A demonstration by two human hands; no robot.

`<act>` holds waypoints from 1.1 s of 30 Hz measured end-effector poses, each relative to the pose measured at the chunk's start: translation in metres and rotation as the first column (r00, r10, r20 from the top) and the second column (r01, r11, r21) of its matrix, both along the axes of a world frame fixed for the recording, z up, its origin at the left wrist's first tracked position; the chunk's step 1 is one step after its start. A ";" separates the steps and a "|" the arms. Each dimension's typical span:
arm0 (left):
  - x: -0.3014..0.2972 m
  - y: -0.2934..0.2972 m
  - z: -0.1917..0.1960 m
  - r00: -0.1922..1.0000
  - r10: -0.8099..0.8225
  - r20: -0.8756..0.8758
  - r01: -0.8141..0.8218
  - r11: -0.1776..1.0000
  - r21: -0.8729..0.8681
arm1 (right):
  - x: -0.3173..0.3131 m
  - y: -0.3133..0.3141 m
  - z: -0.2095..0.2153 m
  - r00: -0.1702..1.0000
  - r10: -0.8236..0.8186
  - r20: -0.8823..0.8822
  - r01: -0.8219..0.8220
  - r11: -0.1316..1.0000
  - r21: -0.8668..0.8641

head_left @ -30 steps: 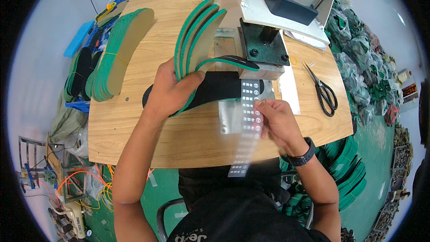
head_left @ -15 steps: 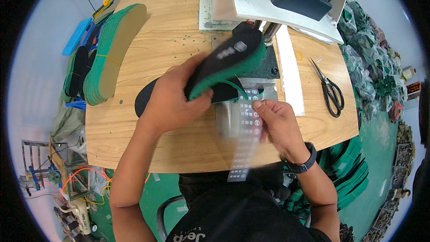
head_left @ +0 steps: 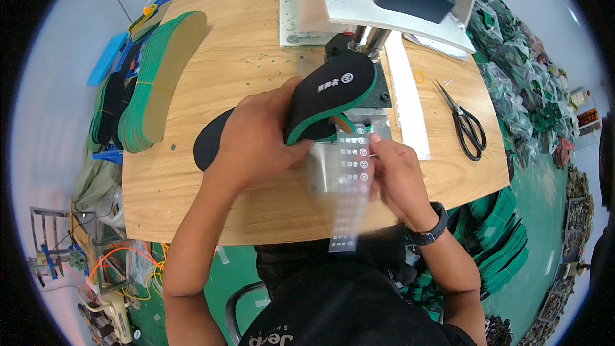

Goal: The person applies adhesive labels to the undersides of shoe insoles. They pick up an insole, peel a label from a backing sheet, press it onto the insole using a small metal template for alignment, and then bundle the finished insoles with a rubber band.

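My left hand [head_left: 259, 134] is closed round a black insole [head_left: 339, 86] with a green edge, lifted and tilted so its white printed mark faces up. Under that hand a second black insole [head_left: 211, 141] lies on the table, its far part reaching over a metal plate [head_left: 323, 170]. My right hand [head_left: 397, 170] pinches the edge of a clear transfer strip [head_left: 352, 182] bearing rows of white print. The strip hangs toward my lap, its lower part blurred. Its top end lies close to the green edge of the insoles; whether they touch I cannot tell.
A white press machine [head_left: 397, 16] stands at the far side. Black scissors [head_left: 469, 128] and a white strip [head_left: 410, 96] lie on the right. Banded insole stacks [head_left: 160, 83] rest at the left. Bagged goods [head_left: 506, 77] and green insole piles [head_left: 493, 237] are beyond the right edge.
The insole in my left hand has turned, so its printed mark shows more squarely. The right hand still pinches the strip, nearly in place. The whole view has shifted slightly.
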State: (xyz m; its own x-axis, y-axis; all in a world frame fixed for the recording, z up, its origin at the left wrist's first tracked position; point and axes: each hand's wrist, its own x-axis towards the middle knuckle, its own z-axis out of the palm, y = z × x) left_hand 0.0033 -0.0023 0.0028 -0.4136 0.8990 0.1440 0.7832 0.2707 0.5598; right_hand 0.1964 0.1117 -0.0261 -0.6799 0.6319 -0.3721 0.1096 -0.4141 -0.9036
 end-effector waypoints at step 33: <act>-0.002 0.004 -0.006 0.999 -0.036 0.028 0.036 0.999 0.019 | -0.004 -0.003 -0.002 0.998 0.037 0.044 -0.043 0.989 0.144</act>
